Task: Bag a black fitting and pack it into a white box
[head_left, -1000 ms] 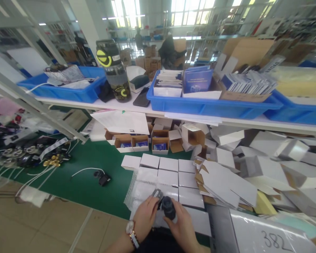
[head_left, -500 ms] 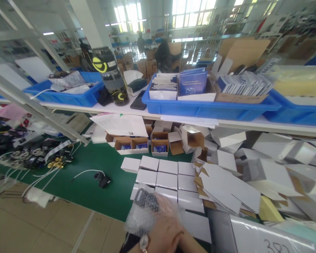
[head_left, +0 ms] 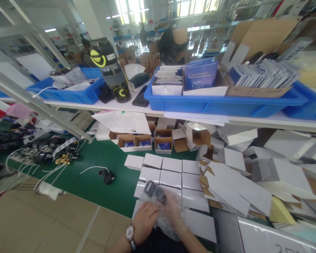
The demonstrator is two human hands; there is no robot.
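Note:
Over the rows of white boxes, a black item (head_left: 155, 191) with a small white label shows through a clear plastic bag (head_left: 164, 225) that looks like bubble wrap. My right hand (head_left: 173, 211) grips the black item, with the clear plastic spread over its fingers and wrist. At the bag's left side, my left hand (head_left: 146, 219), with a watch at its wrist, has its fingers bent together on the plastic. Closed white boxes (head_left: 170, 178) lie in a block just beyond and under both hands. What exactly the black item is, I cannot make out.
Left on the green table (head_left: 94, 189) lies a small black device (head_left: 107, 176) with a white cable. Open boxes with blue booklets (head_left: 163, 146) stand behind. Unfolded white cartons (head_left: 231, 188) pile up at right. A shelf above bears blue bins (head_left: 226, 105) and a bottle (head_left: 112, 73).
My left hand has moved left, apart from my right, and now shows at the bag's left side. The black item has shifted slightly right and up. The view has turned a little.

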